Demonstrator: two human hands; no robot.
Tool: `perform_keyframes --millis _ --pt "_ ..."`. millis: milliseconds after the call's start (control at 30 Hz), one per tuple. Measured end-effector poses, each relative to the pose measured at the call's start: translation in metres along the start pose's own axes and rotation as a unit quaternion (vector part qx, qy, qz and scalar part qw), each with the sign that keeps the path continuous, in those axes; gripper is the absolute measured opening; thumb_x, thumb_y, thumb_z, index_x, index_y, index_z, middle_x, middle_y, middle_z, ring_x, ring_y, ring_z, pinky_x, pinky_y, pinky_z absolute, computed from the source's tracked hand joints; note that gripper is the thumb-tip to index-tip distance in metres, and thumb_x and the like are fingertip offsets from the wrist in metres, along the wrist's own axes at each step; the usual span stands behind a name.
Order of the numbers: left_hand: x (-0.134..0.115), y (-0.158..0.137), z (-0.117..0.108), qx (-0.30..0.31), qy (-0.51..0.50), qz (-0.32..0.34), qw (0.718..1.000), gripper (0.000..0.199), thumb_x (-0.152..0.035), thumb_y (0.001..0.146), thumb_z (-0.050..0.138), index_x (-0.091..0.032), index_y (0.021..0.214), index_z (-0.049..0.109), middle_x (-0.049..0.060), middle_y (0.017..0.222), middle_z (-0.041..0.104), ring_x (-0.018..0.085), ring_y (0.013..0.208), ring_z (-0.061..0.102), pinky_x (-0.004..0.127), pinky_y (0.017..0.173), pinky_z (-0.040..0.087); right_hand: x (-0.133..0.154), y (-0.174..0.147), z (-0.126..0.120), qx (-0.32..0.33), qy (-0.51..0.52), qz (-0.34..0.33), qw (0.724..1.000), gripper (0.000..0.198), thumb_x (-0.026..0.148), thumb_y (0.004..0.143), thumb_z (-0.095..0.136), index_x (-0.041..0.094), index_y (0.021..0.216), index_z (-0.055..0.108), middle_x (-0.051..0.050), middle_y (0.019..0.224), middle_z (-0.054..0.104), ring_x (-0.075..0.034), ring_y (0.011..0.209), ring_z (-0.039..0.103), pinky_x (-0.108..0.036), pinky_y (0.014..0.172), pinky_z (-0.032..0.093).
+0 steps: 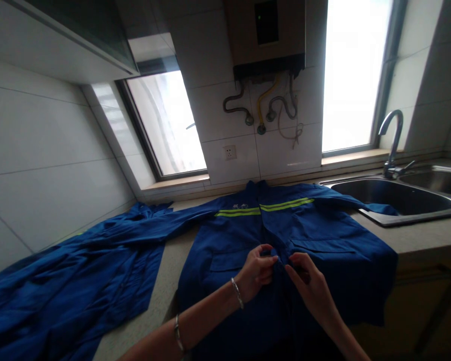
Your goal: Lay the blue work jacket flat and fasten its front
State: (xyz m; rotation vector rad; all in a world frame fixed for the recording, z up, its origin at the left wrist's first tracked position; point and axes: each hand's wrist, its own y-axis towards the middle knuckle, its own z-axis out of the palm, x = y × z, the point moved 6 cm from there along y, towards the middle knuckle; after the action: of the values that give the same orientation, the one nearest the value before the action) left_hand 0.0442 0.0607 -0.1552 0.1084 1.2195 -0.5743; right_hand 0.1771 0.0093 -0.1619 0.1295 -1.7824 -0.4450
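A blue work jacket (233, 230) with yellow-green stripes across the chest lies spread over the counter, its lower part hanging over the front edge. My left hand (258, 268), with two silver bangles on its arm, is closed on the jacket's front edge, fingers pinched together. Close by on the right, my right hand (308, 276) pinches the opposite front edge between thumb and fingers. The two edges nearly meet between my hands. Whatever fastening is there is too dark and small to make out.
More blue clothing (78, 281) lies crumpled on the left counter. One jacket sleeve reaches the steel sink (391, 195) on the right, below a curved faucet (394, 140). A water heater (268, 35) with pipes hangs on the tiled wall. An upper cabinet (71, 35) juts out at upper left.
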Motion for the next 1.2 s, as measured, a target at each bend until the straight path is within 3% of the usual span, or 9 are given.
perform_keyframes --millis 133,233,467,533,600,733,800,967,1200 --pt "-0.02 -0.001 -0.003 -0.042 -0.025 0.03 0.998 0.055 -0.022 0.064 0.066 -0.018 0.11 0.035 -0.01 0.055 0.039 0.002 0.035 0.03 0.015 0.035 0.016 0.005 -0.03 0.01 0.032 -0.042 -0.014 0.999 0.074 0.034 0.07 0.065 0.023 0.133 0.029 -0.009 0.118 0.052 -0.021 0.098 0.057 -0.033 0.083 0.049" --pt "-0.039 -0.005 -0.001 -0.036 -0.022 0.076 0.996 0.061 -0.019 0.063 0.062 -0.018 0.116 0.033 -0.004 0.07 0.05 0.004 0.042 0.043 0.015 0.036 0.023 0.0 -0.047 0.013 0.007 -0.074 -0.017 0.997 0.08 0.028 0.072 0.06 0.025 0.141 0.02 -0.008 0.13 0.045 -0.023 0.118 0.045 -0.039 0.097 0.04" --pt "-0.068 -0.016 0.003 -0.044 0.234 0.165 0.957 0.038 -0.02 0.069 0.05 -0.018 0.106 0.042 0.004 0.088 0.055 0.011 0.057 0.053 0.021 0.045 0.035 0.0 -0.034 -0.007 0.013 0.134 0.079 0.988 0.051 0.035 0.07 0.064 0.016 0.116 0.057 -0.007 0.083 0.067 -0.019 0.078 0.064 -0.025 0.068 0.053" --pt "-0.084 -0.03 0.006 -0.108 0.374 0.264 0.882 0.02 -0.02 0.073 0.05 -0.018 0.092 0.048 0.002 0.08 0.054 0.011 0.06 0.049 0.023 0.052 0.036 0.006 -0.028 -0.022 -0.015 0.186 0.12 0.975 0.05 0.038 0.066 0.068 0.017 0.11 0.061 -0.007 0.083 0.068 -0.021 0.078 0.064 -0.026 0.065 0.053" --pt "-0.091 -0.051 0.022 -0.119 0.516 0.363 0.767 0.005 -0.022 0.078 0.048 -0.018 0.08 0.051 0.003 0.074 0.052 0.013 0.066 0.048 0.025 0.06 0.036 0.01 -0.024 -0.037 -0.044 0.229 0.158 0.96 0.049 0.04 0.064 0.07 0.018 0.107 0.063 -0.007 0.085 0.069 -0.022 0.079 0.065 -0.026 0.063 0.054" --pt "-0.043 -0.085 0.07 0.085 0.719 0.439 0.533 0.016 -0.024 0.083 0.045 -0.019 0.072 0.055 0.008 0.068 0.054 0.019 0.069 0.049 0.03 0.061 0.033 0.016 -0.019 -0.057 -0.096 0.26 0.176 0.945 0.044 0.04 0.056 0.076 0.017 0.094 0.068 -0.007 0.083 0.07 -0.023 0.075 0.066 -0.026 0.059 0.055" --pt "-0.006 -0.09 0.079 0.138 0.76 0.417 0.479 0.017 -0.024 0.085 0.043 -0.017 0.083 0.059 0.012 0.072 0.059 0.022 0.07 0.051 0.032 0.059 0.032 0.019 -0.017 -0.062 -0.108 0.261 0.165 0.945 0.04 0.039 0.055 0.076 0.017 0.088 0.069 -0.006 0.079 0.07 -0.022 0.072 0.066 -0.025 0.057 0.055" --pt "0.052 -0.058 0.053 0.046 0.836 0.26 0.481 0.057 -0.039 0.078 0.059 -0.01 0.125 0.047 0.018 0.073 0.064 0.03 0.066 0.058 0.035 0.059 0.035 0.027 -0.018 -0.066 -0.114 0.266 0.16 0.944 0.035 0.041 0.056 0.076 0.017 0.082 0.071 -0.007 0.082 0.07 -0.023 0.074 0.066 -0.026 0.06 0.055" --pt "0.045 -0.037 0.036 0.022 0.84 0.244 0.484 0.054 -0.037 0.076 0.063 -0.02 0.125 0.047 0.01 0.061 0.064 0.025 0.052 0.06 0.027 0.051 0.034 0.039 -0.023 -0.065 -0.031 0.241 0.189 0.951 0.04 0.043 0.057 0.075 0.017 0.089 0.073 -0.012 0.099 0.068 -0.027 0.087 0.064 -0.029 0.067 0.055"
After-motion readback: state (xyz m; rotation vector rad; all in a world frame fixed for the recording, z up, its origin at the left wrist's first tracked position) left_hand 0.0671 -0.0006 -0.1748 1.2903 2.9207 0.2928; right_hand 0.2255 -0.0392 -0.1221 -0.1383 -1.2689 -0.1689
